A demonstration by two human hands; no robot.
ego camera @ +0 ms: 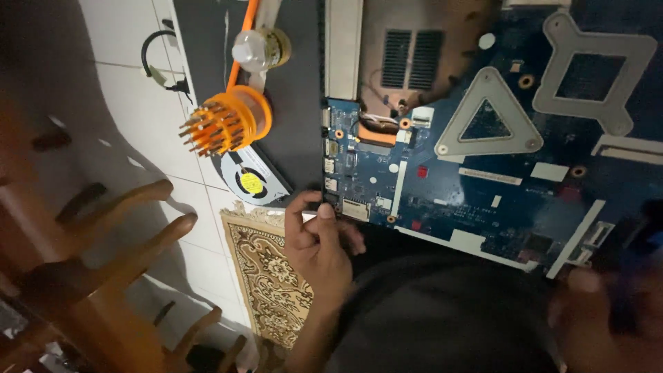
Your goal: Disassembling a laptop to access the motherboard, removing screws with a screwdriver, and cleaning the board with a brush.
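Observation:
A large blue laptop circuit board [483, 179] fills the upper right, with grey metal brackets and white connectors on it. My left hand [318, 242] pinches its lower-left corner near the side ports, thumb on the edge. At the bottom right, my right hand [597, 314] is blurred. It seems closed around a dark, blue-black object [639, 266] that rises over the board's right edge. What that object is cannot be told. A dark rounded shape [442, 318], perhaps my own clothing, hides the area below the board.
A black mat [297, 110] carries an orange holder full of screwdriver bits [231, 124], a small round jar [259, 48] and a flat cooling fan [252, 181]. A patterned rug [266, 276] lies on white tiles. A wooden chair [97, 262] stands at the left.

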